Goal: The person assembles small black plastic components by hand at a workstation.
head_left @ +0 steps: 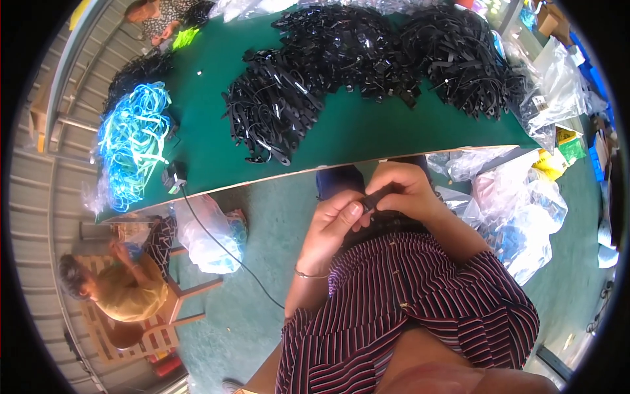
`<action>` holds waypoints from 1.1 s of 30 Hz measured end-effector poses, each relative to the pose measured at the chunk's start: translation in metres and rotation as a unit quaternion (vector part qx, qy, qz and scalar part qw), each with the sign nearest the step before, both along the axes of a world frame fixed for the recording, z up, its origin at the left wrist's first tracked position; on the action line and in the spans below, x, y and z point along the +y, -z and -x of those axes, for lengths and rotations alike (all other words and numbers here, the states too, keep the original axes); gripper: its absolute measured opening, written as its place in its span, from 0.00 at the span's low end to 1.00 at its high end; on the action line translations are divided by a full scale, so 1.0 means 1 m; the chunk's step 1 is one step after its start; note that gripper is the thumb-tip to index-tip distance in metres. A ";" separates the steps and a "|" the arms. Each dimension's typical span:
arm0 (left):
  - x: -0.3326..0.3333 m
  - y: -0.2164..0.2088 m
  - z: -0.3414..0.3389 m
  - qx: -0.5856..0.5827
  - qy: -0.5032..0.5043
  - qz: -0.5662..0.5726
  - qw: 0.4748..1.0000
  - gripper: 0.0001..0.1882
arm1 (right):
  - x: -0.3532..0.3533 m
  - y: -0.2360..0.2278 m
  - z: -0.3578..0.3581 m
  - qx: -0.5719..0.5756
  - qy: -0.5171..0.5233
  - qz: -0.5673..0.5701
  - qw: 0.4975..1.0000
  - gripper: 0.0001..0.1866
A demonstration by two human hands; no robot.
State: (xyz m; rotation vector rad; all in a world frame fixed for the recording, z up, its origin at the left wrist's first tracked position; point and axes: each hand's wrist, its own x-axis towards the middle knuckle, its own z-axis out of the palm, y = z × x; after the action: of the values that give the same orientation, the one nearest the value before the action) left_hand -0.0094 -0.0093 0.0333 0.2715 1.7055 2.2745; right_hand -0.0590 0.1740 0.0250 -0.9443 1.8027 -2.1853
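Note:
In front of my waist, just off the table's near edge, both hands meet at a small black strap-like piece (375, 199). My left hand (336, 217) pinches its left end between thumb and fingers. My right hand (408, 190) curls over the other end, its fingers bent round it. The fingers hide much of the piece, so its exact kind is unclear. Beyond the hands, a heap of black straps (272, 105) lies on the green table (367, 134). More black straps with small buckles (348, 52) are piled farther back.
Blue and pale-green cords (134, 141) lie at the table's left end, near a black corded device (174, 176). Its cable (226, 243) hangs toward the floor. Plastic bags (518, 210) sit at right. One person (128, 285) sits at left; another (161, 20) is at the far left.

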 end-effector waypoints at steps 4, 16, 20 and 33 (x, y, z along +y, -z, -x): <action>-0.003 -0.005 0.005 -0.001 0.020 0.017 1.000 0.13 | 0.004 -0.007 0.004 0.047 0.014 -0.036 0.998 0.13; -0.057 0.075 -0.016 0.038 0.115 0.451 0.884 0.15 | 0.090 0.039 -0.014 0.125 0.093 -0.390 0.908 0.11; -0.061 0.144 -0.042 -0.008 0.139 0.487 0.862 0.14 | 0.105 0.103 -0.050 0.148 0.040 -0.502 0.851 0.13; -0.069 0.133 -0.052 0.133 0.006 0.561 0.817 0.14 | 0.180 0.002 0.147 0.336 0.520 -0.519 0.590 0.10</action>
State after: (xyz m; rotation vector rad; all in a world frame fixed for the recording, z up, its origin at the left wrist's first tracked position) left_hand 0.0429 -0.0783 -0.0997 0.3131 2.7970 0.8852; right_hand -0.2060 0.3539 0.0225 -0.3260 3.8840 -0.2209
